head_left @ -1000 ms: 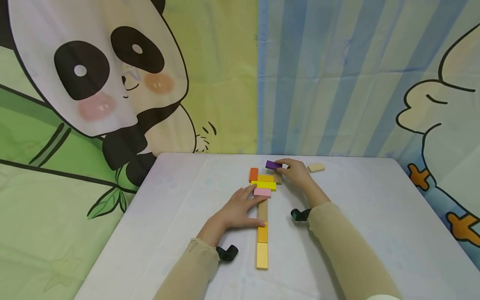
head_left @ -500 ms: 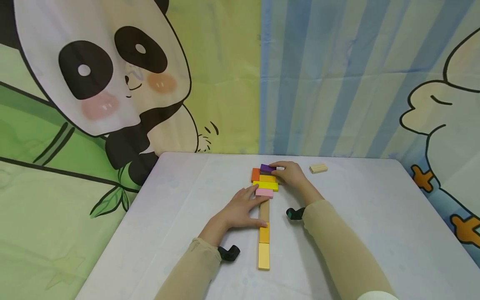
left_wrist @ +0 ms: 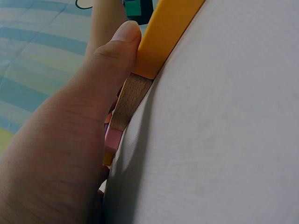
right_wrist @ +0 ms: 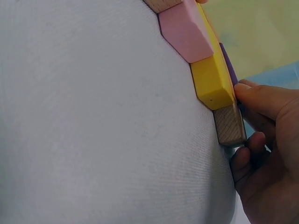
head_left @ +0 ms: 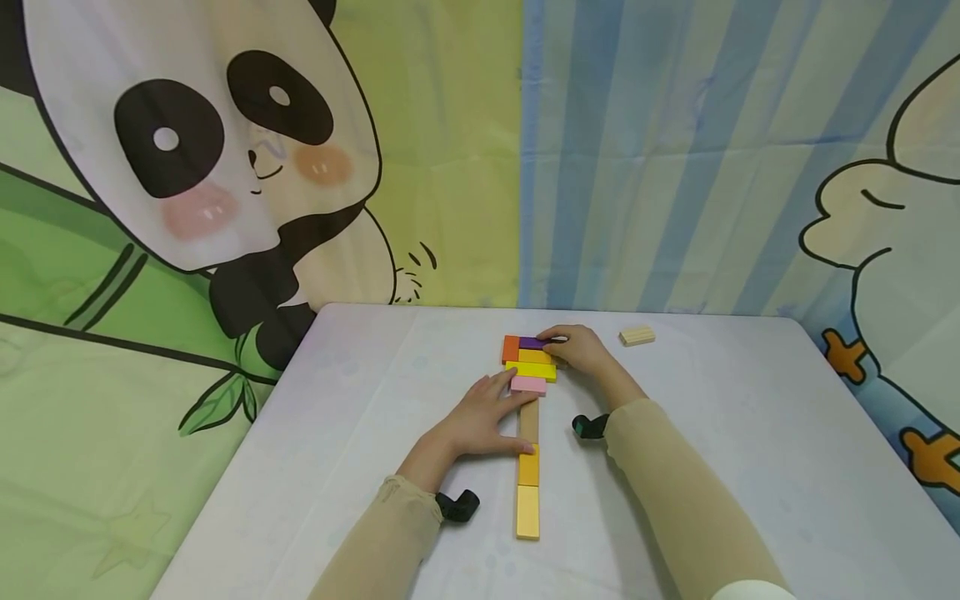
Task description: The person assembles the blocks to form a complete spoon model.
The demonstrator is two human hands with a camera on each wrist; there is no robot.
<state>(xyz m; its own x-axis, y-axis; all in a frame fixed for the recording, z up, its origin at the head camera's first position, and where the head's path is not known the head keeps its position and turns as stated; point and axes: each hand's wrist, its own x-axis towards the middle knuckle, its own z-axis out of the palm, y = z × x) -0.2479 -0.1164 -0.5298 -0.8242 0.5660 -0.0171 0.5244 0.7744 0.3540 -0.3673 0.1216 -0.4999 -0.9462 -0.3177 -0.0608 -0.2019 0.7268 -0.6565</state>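
Coloured wooden blocks lie in a flat layout on the white table. At its far end my right hand pinches a purple block, set between a red-orange block and the fingers. Nearer are an amber block, a yellow block and a pink block. A brown block shows beside the right fingers. My left hand lies spread, fingertips at the yellow and pink blocks, thumb on an orange block. Above that orange block is a wood-brown block; below it, a pale yellow block.
Pale ridged wooden pieces lie apart at the table's back right. Behind the table hangs a printed cloth with a panda. Black wrist-camera mounts stick out from both sleeves.
The right hand has moved left and down with the purple block, which now sits lower, behind the amber block and next to the red-orange one. The left hand has stayed on the blocks.
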